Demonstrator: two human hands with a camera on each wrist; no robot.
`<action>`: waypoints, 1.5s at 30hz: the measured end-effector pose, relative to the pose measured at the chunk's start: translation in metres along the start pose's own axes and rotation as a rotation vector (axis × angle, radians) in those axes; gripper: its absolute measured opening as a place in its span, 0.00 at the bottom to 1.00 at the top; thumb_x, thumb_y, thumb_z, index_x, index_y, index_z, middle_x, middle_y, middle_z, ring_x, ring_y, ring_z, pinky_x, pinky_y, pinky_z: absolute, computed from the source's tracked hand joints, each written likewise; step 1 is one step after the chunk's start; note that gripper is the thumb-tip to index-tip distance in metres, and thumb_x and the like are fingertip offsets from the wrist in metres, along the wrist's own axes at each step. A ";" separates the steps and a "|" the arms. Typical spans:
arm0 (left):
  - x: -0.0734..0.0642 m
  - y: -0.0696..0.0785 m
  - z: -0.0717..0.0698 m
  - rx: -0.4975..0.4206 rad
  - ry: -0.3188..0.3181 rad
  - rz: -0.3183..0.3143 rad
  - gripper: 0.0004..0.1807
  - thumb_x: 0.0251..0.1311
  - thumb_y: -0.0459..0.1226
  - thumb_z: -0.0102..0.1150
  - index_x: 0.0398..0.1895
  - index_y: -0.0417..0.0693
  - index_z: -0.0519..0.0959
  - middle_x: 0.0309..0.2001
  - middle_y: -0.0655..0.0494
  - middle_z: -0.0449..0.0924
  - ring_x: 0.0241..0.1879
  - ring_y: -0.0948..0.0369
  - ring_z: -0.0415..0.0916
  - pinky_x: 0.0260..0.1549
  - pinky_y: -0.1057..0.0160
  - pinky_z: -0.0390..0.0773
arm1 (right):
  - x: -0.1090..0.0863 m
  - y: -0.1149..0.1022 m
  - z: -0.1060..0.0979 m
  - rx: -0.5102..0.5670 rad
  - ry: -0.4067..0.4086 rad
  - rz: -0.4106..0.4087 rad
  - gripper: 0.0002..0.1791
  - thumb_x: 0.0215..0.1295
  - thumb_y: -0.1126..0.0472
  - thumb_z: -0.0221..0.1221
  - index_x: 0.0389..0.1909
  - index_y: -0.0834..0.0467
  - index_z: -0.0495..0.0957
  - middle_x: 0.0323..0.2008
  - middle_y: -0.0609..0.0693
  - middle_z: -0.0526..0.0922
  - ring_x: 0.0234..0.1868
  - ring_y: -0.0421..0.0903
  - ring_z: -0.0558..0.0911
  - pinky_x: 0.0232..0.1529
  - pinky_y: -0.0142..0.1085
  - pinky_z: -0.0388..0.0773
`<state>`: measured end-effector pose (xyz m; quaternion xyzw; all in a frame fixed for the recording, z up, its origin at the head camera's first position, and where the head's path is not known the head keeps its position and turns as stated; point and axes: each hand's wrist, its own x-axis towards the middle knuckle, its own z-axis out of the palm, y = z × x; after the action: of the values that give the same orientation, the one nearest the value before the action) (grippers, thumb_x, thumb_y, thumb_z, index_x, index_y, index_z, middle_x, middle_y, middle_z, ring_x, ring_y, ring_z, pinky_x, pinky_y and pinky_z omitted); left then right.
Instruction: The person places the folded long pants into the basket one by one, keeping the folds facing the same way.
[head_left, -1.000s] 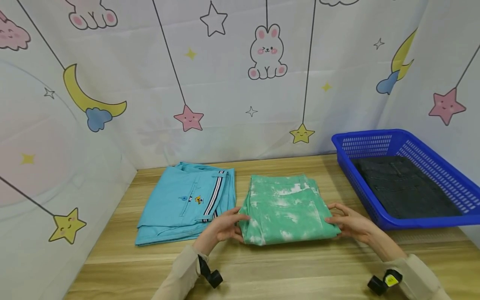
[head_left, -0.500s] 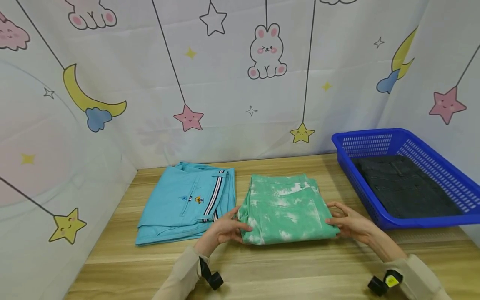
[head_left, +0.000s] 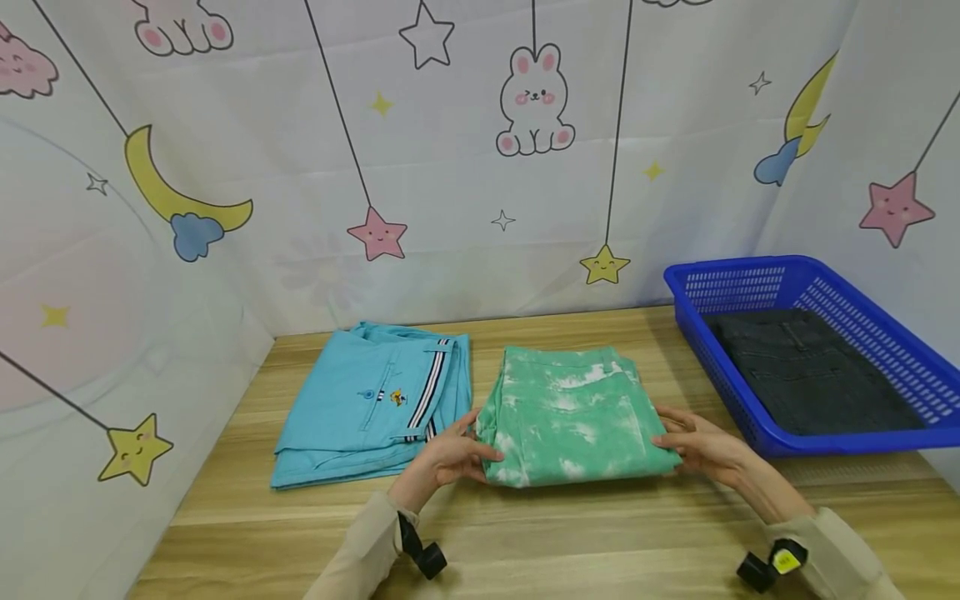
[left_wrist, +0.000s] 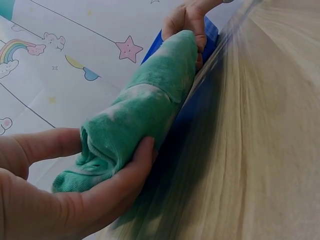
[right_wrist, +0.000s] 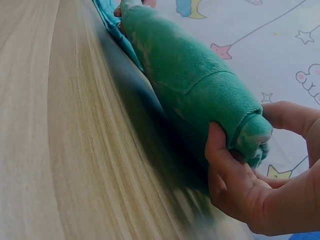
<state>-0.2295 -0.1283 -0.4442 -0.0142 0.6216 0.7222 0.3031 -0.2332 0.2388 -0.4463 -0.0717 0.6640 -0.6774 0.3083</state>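
Observation:
Folded green pants (head_left: 573, 417) with white tie-dye patches lie between my two hands, near the middle of the table. My left hand (head_left: 453, 450) grips their left front corner, thumb on top and fingers beneath. At the opposite corner my right hand (head_left: 701, 446) holds on in the same way. The left wrist view shows the rolled layers of the pants (left_wrist: 135, 110) between thumb and fingers, front edge raised over a shadow on the wood. In the right wrist view the other end of the pants (right_wrist: 195, 75) sits in the right hand's fingers (right_wrist: 225, 165).
Folded light-blue pants (head_left: 345, 392) with a striped waistband lie close on the left. At the right stands a blue plastic basket (head_left: 720, 383) holding folded dark pants (head_left: 810, 367). A printed curtain (head_left: 465, 283) rises behind the wooden table (head_left: 570, 542).
My left thumb has shifted slightly down and inward on the green pants' left corner, where the fold looks a little more gathered. The right hand has stayed almost still.

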 end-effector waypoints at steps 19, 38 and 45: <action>-0.004 0.004 -0.001 0.047 -0.061 0.022 0.48 0.50 0.19 0.51 0.69 0.53 0.41 0.65 0.36 0.52 0.48 0.46 0.74 0.41 0.42 0.74 | 0.001 0.001 -0.003 -0.005 -0.029 0.006 0.48 0.63 0.63 0.50 0.66 0.63 0.22 0.66 0.69 0.27 0.45 0.38 0.77 0.43 0.41 0.76; -0.004 0.008 0.002 0.055 -0.058 0.026 0.49 0.50 0.19 0.51 0.70 0.55 0.39 0.67 0.36 0.46 0.51 0.43 0.70 0.42 0.39 0.72 | -0.002 -0.005 -0.003 -0.077 -0.025 -0.015 0.46 0.62 0.64 0.51 0.67 0.65 0.25 0.67 0.69 0.29 0.50 0.38 0.71 0.48 0.44 0.71; -0.004 0.009 0.005 0.049 -0.038 0.027 0.49 0.50 0.19 0.52 0.70 0.55 0.39 0.69 0.38 0.40 0.55 0.40 0.66 0.44 0.38 0.70 | -0.003 -0.008 -0.001 -0.087 0.023 -0.027 0.46 0.61 0.63 0.52 0.66 0.68 0.28 0.66 0.71 0.31 0.46 0.35 0.74 0.43 0.38 0.74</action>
<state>-0.2285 -0.1262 -0.4330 0.0152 0.6332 0.7111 0.3051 -0.2340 0.2403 -0.4383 -0.0861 0.6952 -0.6529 0.2882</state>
